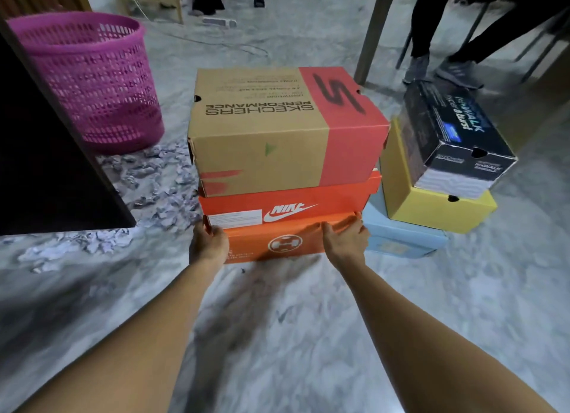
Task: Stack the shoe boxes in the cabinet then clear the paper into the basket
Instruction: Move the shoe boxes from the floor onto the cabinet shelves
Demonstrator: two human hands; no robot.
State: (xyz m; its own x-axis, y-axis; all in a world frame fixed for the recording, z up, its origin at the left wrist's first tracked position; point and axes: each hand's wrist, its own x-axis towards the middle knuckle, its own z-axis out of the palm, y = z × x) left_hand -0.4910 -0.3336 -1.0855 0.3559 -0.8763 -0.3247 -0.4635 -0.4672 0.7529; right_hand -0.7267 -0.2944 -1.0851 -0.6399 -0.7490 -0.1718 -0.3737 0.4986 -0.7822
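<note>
Dim, soft indoor light; motion blur; wide-angle edge warping

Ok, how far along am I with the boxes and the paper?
Done: nothing visible yet; all five boxes sit on the floor outside the cabinet. In hand: your left hand and right hand hold the orange Nike box, with the Skechers box on top. Left: those two, the black box, yellow box and blue box stacked beside them, then the crumpled paper beside the pink basket.
</note>
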